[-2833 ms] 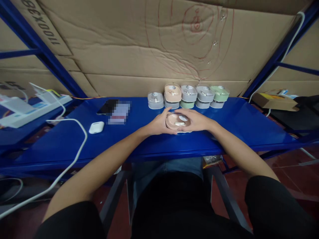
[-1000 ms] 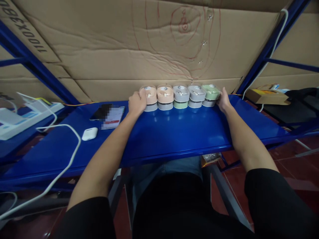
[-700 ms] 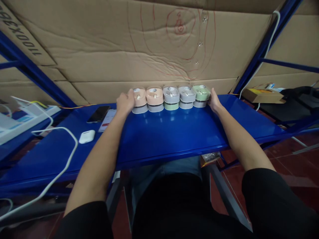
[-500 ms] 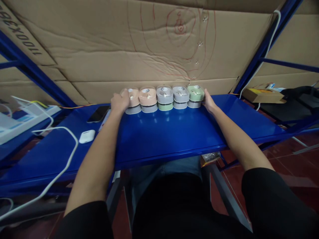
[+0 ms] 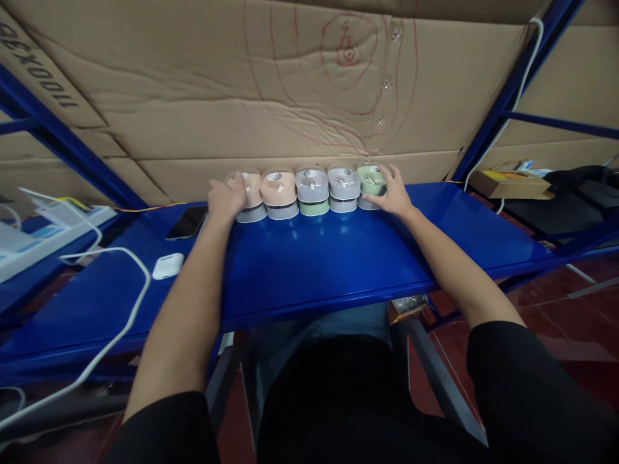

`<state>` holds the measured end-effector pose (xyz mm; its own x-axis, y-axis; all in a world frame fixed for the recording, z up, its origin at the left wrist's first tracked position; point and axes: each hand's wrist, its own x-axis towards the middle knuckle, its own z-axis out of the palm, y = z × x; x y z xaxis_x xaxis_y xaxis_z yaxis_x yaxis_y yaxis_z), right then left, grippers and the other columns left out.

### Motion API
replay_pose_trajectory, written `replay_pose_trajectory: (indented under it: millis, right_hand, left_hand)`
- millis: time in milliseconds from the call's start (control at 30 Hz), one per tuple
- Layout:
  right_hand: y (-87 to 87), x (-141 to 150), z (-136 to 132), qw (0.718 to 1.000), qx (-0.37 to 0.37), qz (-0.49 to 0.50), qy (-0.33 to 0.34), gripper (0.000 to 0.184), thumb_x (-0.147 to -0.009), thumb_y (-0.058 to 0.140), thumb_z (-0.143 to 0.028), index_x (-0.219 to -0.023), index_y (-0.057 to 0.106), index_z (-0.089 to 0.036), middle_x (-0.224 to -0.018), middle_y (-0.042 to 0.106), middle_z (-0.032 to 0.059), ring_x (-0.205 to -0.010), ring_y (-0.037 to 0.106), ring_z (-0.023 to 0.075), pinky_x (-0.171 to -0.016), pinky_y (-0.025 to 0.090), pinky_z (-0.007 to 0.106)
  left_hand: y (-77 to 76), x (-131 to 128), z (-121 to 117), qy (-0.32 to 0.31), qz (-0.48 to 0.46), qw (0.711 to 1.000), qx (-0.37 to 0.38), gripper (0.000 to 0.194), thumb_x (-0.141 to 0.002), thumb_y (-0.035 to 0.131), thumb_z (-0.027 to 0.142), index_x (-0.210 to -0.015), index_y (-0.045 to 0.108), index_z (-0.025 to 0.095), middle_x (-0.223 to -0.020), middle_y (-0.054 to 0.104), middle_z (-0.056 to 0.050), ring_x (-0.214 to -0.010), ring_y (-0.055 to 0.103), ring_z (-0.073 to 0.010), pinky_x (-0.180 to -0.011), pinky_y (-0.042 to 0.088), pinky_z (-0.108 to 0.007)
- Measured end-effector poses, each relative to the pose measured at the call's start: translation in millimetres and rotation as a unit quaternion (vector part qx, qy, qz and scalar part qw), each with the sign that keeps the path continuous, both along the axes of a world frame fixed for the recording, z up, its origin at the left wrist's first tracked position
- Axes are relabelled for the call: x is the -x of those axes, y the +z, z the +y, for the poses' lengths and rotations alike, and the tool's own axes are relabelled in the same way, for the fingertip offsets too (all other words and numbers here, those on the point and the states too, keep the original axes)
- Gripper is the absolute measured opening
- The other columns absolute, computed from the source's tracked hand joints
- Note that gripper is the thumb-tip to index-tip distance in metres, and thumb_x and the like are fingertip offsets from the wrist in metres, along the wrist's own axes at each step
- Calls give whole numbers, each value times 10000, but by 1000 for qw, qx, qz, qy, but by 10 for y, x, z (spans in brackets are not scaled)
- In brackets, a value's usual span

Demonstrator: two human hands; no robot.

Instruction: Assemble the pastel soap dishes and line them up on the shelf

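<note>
A row of small rounded plastic boxes with clear lids stands against the cardboard, stacked two high. At the left end, my left hand [image 5: 227, 198] has its curled fingers on the side and top of a peach box [image 5: 253, 188]. My right hand [image 5: 394, 193] grips the green box [image 5: 370, 181] at the right end, thumb across its front and fingers behind its right side. Between them sit another peach box [image 5: 279, 189] and two grey boxes [image 5: 312, 187] on top. The lower layer shows grey boxes [image 5: 283, 211] and one green box [image 5: 314, 208].
The blue shelf [image 5: 319, 258] is backed by a cardboard sheet [image 5: 184, 129]. To the left lie a phone [image 5: 187, 223], a white earbud case [image 5: 167, 265], a white cable [image 5: 140, 290] and a power strip [image 5: 53, 235]. An open carton [image 5: 512, 185] sits at far right.
My right hand has shifted left from the row's right side to around the green box, its thumb now in front. The row has slid slightly left, with my left hand still against its end.
</note>
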<state>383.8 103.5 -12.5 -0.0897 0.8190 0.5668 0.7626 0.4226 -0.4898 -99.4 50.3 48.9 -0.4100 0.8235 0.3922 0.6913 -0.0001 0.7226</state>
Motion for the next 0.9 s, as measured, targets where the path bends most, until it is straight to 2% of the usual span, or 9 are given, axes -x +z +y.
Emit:
replay_pose_trajectory:
  millis: [100, 200, 300, 433, 567, 667, 767, 833, 900]
  right_hand:
    - [38, 53, -44, 1000, -1, -21, -2, 1358, -650, 940, -988, -1717, 592, -224, -1910, 366, 283, -1756, 336, 656, -1413, 319, 867]
    - [55, 82, -74, 1000, -20, -17, -16, 1173, -713, 955, -856, -1647, 632, -224, -1828, 478, 284, -1677, 454, 656, -1373, 383, 888]
    - [68, 89, -92, 999, -30, 1, -25, 1006, -725, 955, -754, -1556, 674, -260, -1701, 607, 246, -1567, 586, 626, -1341, 453, 862]
    - [139, 36, -114, 995, -42, 58, -68, 908, -757, 910, -738, -1484, 686, -243, -1556, 705, 250, -1518, 627, 591, -1331, 466, 843]
    - [343, -33, -265, 985, -83, 134, -76, 860, -870, 807, -791, -1507, 677, -228, -1488, 752, 238, -1527, 627, 542, -1314, 487, 828]
    - [520, 89, -529, 985, -96, 142, 11, 882, -882, 785, -848, -1524, 679, -252, -1494, 762, 187, -1485, 672, 502, -1286, 554, 761]
    - [603, 421, -878, 981, -61, 110, 146, 960, -829, 812, -904, -1545, 684, -277, -1523, 761, 146, -1469, 699, 467, -1262, 608, 669]
    - [591, 675, -1103, 967, -21, 88, 238, 934, -858, 813, -857, -1574, 668, -276, -1554, 755, 140, -1433, 726, 432, -1231, 631, 618]
    - [543, 867, -1272, 949, 2, 55, 310, 838, -887, 839, -726, -1572, 667, -274, -1577, 746, 137, -1434, 729, 407, -1240, 618, 585]
  left_hand:
    - [25, -68, -74, 27, -22, 999, -19, 711, -1077, 659, 704, -1353, 643, 50, -1472, 769, -313, -1750, 405, -579, -1320, 323, -787]
    - [73, -166, -176, -47, -21, 996, -70, 713, -1065, 608, 783, -1337, 700, 131, -1419, 785, -226, -1843, 194, -538, -1292, 297, -750]
    - [123, -298, -282, -109, -13, 987, -118, 726, -1077, 612, 776, -1422, 683, 142, -1517, 726, -208, -1868, 94, -495, -1276, 287, -722]
    - [128, -507, -431, -118, 9, 974, -194, 803, -996, 706, 840, -1490, 663, 208, -1628, 667, -161, -1832, 224, -485, -1371, 308, -692]
    - [47, -705, -583, -152, 68, 959, -229, 728, -1014, 717, 710, -1509, 631, 184, -1615, 659, -185, -1635, 546, -437, -1385, 387, -643]
    - [-43, -822, -661, -242, 44, 947, -207, 731, -936, 819, 678, -1493, 623, 248, -1557, 703, -178, -1483, 692, -407, -1324, 523, -613]
    - [-130, -862, -694, -371, -40, 919, -131, 896, -852, 900, 727, -1564, 577, 290, -1594, 701, -180, -1446, 744, -407, -1263, 605, -614]
    - [-172, -832, -703, -435, -77, 895, -69, 987, -831, 917, 763, -1616, 557, 284, -1628, 692, -202, -1467, 740, -424, -1248, 620, -623]
    - [-197, -773, -711, -465, -87, 881, -15, 1015, -820, 937, 780, -1619, 583, 263, -1629, 703, -212, -1477, 732, -444, -1232, 633, -613]
